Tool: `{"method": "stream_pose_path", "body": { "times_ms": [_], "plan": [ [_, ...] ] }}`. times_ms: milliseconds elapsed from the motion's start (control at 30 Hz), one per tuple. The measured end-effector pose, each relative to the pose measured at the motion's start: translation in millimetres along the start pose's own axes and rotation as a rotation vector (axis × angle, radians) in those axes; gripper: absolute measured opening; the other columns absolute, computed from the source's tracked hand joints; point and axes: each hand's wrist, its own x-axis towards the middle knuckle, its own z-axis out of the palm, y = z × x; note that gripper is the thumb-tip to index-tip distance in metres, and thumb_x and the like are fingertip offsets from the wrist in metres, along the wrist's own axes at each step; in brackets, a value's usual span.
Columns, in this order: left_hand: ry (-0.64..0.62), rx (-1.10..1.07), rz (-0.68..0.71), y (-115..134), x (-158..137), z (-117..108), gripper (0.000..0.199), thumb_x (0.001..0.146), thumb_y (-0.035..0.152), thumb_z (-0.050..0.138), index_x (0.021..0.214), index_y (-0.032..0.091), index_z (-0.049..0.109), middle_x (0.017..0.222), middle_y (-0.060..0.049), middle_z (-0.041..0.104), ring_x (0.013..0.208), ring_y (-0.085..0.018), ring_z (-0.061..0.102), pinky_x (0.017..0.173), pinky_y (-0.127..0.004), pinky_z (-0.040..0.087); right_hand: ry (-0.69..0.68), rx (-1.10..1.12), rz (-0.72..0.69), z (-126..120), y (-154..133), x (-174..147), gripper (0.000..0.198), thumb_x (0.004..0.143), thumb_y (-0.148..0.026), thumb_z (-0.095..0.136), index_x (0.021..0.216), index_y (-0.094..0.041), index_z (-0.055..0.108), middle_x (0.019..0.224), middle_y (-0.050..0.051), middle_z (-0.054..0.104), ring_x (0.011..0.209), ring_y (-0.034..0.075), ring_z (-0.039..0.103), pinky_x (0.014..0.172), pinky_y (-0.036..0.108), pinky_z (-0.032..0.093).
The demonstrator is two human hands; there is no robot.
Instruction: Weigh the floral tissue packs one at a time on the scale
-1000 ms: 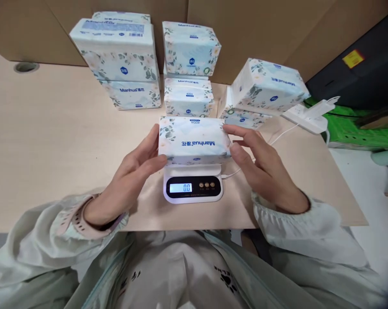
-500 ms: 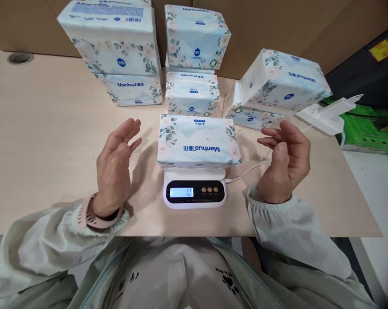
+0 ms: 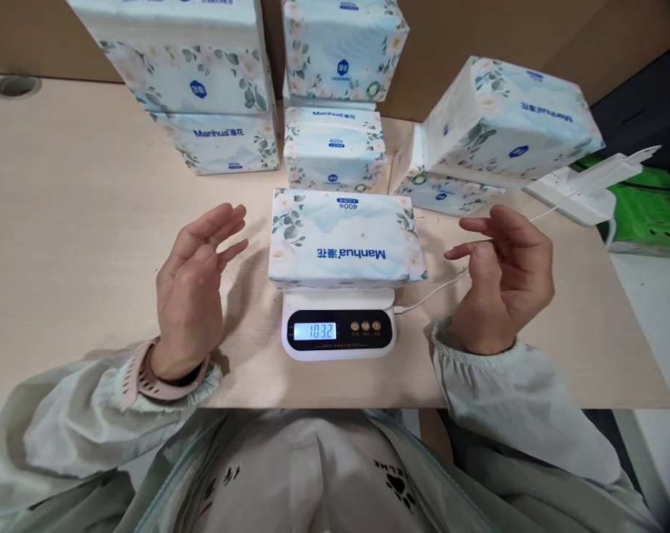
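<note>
A tissue pack (image 3: 348,233) with pale blue floral wrapping lies on a white digital scale (image 3: 339,354), its printing upside down to me. The scale's lit display (image 3: 315,331) appears to read 103.2. To the left of the pack is my left hand (image 3: 193,285), fingers apart and touching nothing. My right hand (image 3: 501,285) hovers off the pack's right side, also open, with its palm turned inward. Both hands are clear of the pack and the scale. The pack hides the weighing plate beneath it.
Behind the scale stand stacks of similar packs: a left stack (image 3: 223,144), a middle stack (image 3: 335,148) and a right stack (image 3: 512,126). A white cable (image 3: 431,297) runs from the scale toward a white power strip (image 3: 576,194). Brown cardboard (image 3: 440,44) rises at the back.
The scale's display has gone from about 1.2 to 103.2. Both hands have drawn slightly farther out from the pack. My view has shifted a little.
</note>
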Motion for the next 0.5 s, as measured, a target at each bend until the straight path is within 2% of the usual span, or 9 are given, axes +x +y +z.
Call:
{"method": "stream_pose_path", "body": {
  "times_ms": [300, 500],
  "plan": [
    [-0.001, 0.025, -0.007, 2.1, -1.3, 1.8, 0.033, 0.097, 0.045, 0.07, 0.122, 0.031, 0.086, 0.135, -0.006, 0.081, 0.136, -0.034, 0.071, 0.118, -0.052, 0.059, 0.005, -0.093, 0.009, -1.6, -10.3, -1.2, 0.035, 0.095, -0.033, 0.069, 0.127, -0.037, 0.082, 0.118, 0.006, 0.08, 0.105, 0.03, 0.08, 0.067, 0.047, 0.069],
    [-0.019, 0.022, 0.0, -0.5, 0.4, -0.4, 0.036, 0.101, 0.051, 0.068, 0.123, 0.029, 0.086, 0.134, -0.008, 0.082, 0.134, -0.035, 0.073, 0.117, -0.053, 0.059, 0.033, -0.11, -0.002, -3.6, -7.1, 1.9, 0.032, 0.095, -0.034, 0.07, 0.124, -0.037, 0.083, 0.115, 0.005, 0.08, 0.103, 0.029, 0.079, 0.067, 0.047, 0.068]
  ]
}}
